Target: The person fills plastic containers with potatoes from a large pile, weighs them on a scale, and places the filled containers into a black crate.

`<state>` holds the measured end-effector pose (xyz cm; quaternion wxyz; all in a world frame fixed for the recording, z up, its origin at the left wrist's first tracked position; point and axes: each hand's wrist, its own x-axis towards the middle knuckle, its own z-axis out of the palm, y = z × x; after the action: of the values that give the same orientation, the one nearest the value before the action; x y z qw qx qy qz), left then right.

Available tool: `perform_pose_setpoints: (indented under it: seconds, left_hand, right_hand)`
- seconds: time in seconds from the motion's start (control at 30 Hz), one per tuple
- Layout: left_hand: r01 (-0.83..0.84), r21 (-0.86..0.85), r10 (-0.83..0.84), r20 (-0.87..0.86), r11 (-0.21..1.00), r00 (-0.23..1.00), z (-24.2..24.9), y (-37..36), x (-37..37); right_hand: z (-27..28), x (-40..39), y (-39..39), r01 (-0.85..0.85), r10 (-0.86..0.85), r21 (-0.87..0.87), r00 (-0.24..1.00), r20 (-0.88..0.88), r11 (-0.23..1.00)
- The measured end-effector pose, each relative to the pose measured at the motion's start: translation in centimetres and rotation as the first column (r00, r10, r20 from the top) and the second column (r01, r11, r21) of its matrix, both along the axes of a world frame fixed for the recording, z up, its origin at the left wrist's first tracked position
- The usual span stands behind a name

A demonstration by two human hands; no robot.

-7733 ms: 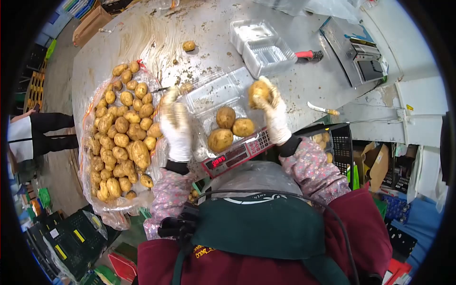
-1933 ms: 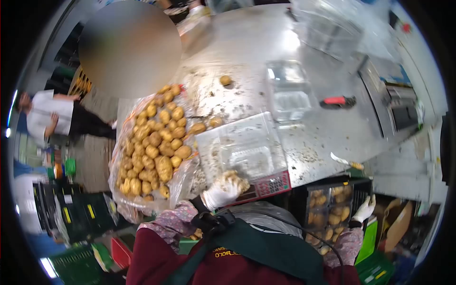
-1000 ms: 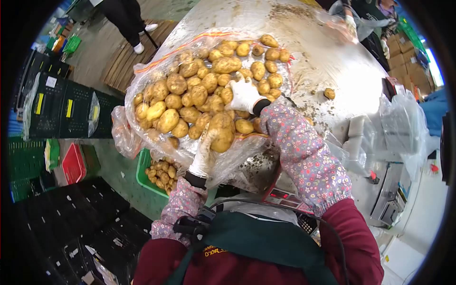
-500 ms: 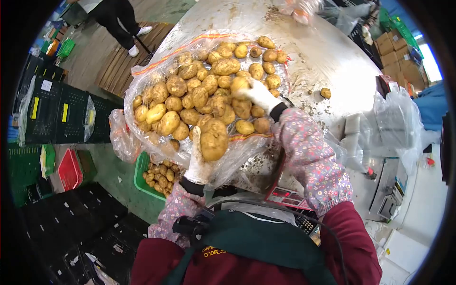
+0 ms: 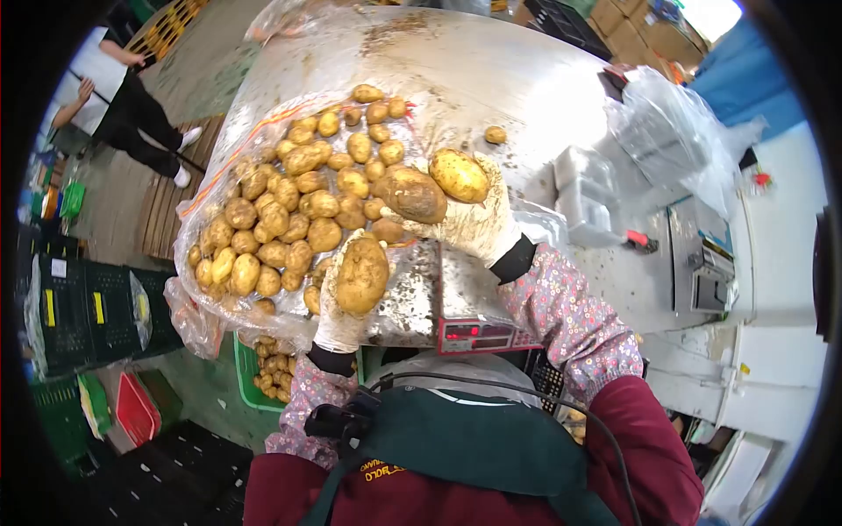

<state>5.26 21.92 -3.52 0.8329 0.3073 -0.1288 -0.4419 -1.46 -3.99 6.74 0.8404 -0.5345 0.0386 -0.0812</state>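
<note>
A large potato (image 5: 362, 276) rests in my left hand (image 5: 337, 320), which wears a white glove and has its fingers curled round it. In my right hand (image 5: 487, 223), gloved too, are two potatoes: a brown one (image 5: 412, 195) and a yellower, wet-looking one (image 5: 460, 175) beside it. Both hands are above the near right side of a heap of potatoes (image 5: 281, 210) lying on an opened clear plastic bag (image 5: 203, 307) with an orange edge. A red-framed scale (image 5: 482, 336) with a lit display sits in front of my body, below my right hand.
One small potato (image 5: 495, 135) lies on the metal table (image 5: 351, 53). Clear plastic boxes (image 5: 586, 197) and a plastic bag (image 5: 671, 131) stand at the right. A green crate (image 5: 250, 386) of potatoes is below the table. Another person (image 5: 132, 105) stands at the upper left.
My right hand has come away from the heap and now holds two potatoes. The view has turned, so the heap appears farther left. My left hand still holds its large potato.
</note>
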Motion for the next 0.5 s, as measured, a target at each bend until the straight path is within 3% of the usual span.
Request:
perform_pose_setpoints:
  seconds: [0.03,0.07,0.1,0.13,0.17,0.2,0.23,0.3,0.33,0.43,0.47,0.5]
  left_hand:
    - [0.042,0.031,-0.044,0.078,0.999,0.996,0.6,-0.7,-0.8]
    - [-0.102,0.285,-0.029,0.423,0.953,0.906,-0.9,-1.6,-1.2]
    - [-0.096,0.283,-0.036,0.427,0.954,0.903,-2.4,-1.7,-1.4]
    - [0.059,0.177,-0.069,0.052,0.982,0.996,-0.7,-2.4,-1.8]
    - [0.155,0.02,-0.14,-0.326,0.988,0.935,1.0,-3.0,-2.4]
    - [0.087,0.207,-0.039,-0.223,0.975,0.974,2.2,-3.6,-3.6]
    - [0.093,0.173,-0.017,-0.398,0.98,0.917,2.9,-3.5,-4.7]
    - [0.138,0.089,-0.097,-0.358,0.987,0.929,-1.8,-2.4,-6.5]
    - [0.055,0.08,-0.012,-0.458,0.995,0.889,0.2,-2.4,-7.6]
    - [0.04,0.036,-0.016,-0.516,0.999,0.856,-0.7,-0.3,-10.3]
    - [0.039,0.05,-0.009,-0.492,0.998,0.871,-1.3,0.8,-10.9]
    - [0.042,0.062,-0.008,-0.468,0.997,0.884,-1.8,1.8,-11.6]
  right_hand:
    - [-0.5,-0.9,-0.4,0.023,-0.023,-0.008,0.999,0.036,1.0]
    - [1.4,-2.1,0.1,0.067,-0.083,0.323,0.996,0.036,0.944]
    - [1.7,-2.9,-0.3,0.074,-0.091,0.322,0.995,0.04,0.944]
    - [2.0,-3.7,-0.7,0.021,-0.037,0.55,0.999,0.019,0.835]
    - [2.0,-4.3,-1.0,-0.028,0.03,0.745,1.0,0.01,0.667]
    - [1.9,-4.5,-1.2,-0.303,0.142,0.73,0.951,0.275,0.613]
    - [1.8,-4.5,-1.0,-0.318,0.164,0.734,0.947,0.277,0.6]
    - [1.5,-4.3,0.3,0.022,0.115,0.767,0.986,-0.124,0.641]
    - [1.3,-4.1,1.3,-0.095,0.208,0.771,0.977,-0.05,0.63]
    - [1.3,-1.8,7.0,-0.151,0.378,0.828,0.922,-0.078,0.54]
    - [0.2,-0.7,9.9,-0.126,0.27,0.622,0.952,-0.142,0.773]
    - [-0.3,0.2,12.2,-0.045,0.324,0.84,0.933,-0.16,0.541]
